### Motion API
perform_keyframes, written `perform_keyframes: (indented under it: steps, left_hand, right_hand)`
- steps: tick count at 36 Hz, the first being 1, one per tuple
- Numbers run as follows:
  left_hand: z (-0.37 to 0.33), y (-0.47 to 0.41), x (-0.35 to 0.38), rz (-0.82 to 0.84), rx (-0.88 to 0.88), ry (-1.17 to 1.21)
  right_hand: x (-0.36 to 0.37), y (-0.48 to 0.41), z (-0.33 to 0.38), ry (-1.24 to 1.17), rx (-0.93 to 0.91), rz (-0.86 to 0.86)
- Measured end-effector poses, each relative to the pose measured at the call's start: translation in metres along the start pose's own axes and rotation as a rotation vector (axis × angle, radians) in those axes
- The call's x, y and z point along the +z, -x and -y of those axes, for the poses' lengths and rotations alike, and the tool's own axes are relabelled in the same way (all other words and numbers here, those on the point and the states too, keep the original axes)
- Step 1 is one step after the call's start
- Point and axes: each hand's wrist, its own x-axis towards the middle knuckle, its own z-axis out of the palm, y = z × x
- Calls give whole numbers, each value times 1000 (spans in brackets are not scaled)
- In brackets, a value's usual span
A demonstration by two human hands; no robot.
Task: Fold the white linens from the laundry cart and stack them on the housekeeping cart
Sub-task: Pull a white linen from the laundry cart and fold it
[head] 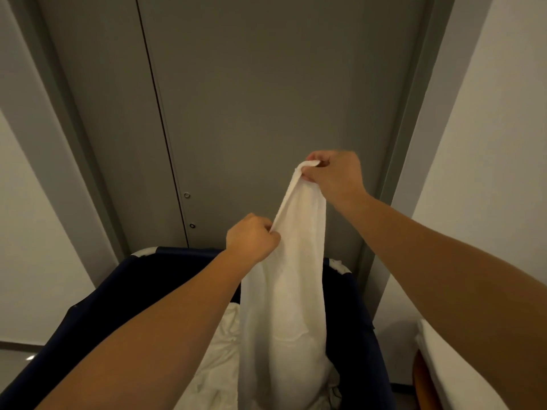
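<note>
White linen hangs over the navy laundry cart, its lower end lost among the crumpled linens inside. The right hand pinches the top corner, and the left hand grips the edge lower down. The cart's near rim is cut off by the frame. At far right is a white stack, half cropped, possibly folded linen. A grey door stands behind.

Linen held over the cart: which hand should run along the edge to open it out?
Probably the left. The left hand pinches the linen at its edge lower down, free to slide along it, while the right hand holds the top end high as the anchor.
</note>
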Motion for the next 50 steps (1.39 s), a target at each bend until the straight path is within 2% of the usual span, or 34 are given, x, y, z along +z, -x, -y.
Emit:
perform_keyframes:
  steps: [3, 9, 13, 16, 19, 23, 27, 31, 32, 37, 45, 50]
  left_hand:
    - [9, 0, 2, 58, -28, -1]
    - [42, 4, 5, 219, -121, -169]
    - [56, 6, 5, 194, -141, -147]
    - [53, -1, -7, 146, -119, 13]
    - [40, -8, -28, 104, -72, 224]
    - [17, -11, -46, 117, -23, 394]
    - [7, -12, -43, 113, -18, 428]
    - [7, -11, -32, 139, 6, 415]
    - [7, -11, -30, 138, 18, 420]
    - [6, -4, -30, 150, 65, 446]
    - [26, 2, -43, 129, 70, 438]
    - [36, 2, -40, 123, 33, 395]
  right_hand:
    - [-9, -6, 2, -36, -35, -50]
    - [-43, -31, 7, -89, -44, -189]
    - [-60, -41, 8, -109, -84, -227]
    - [-71, -44, 0, 38, -86, -224]
    - [-78, -43, -28, 330, -26, -125]
    - [-61, -22, -66, 473, 151, 125]
    - [-24, 13, -81, 378, 84, 266]
    - [4, 45, -89, 390, -268, 409]
    - [10, 48, -91, 354, -297, 457]
    - [35, 54, -85, 117, -59, 621]
    - [53, 47, -67, 60, -51, 600]
    - [50, 32, -47, 0, -114, 466]
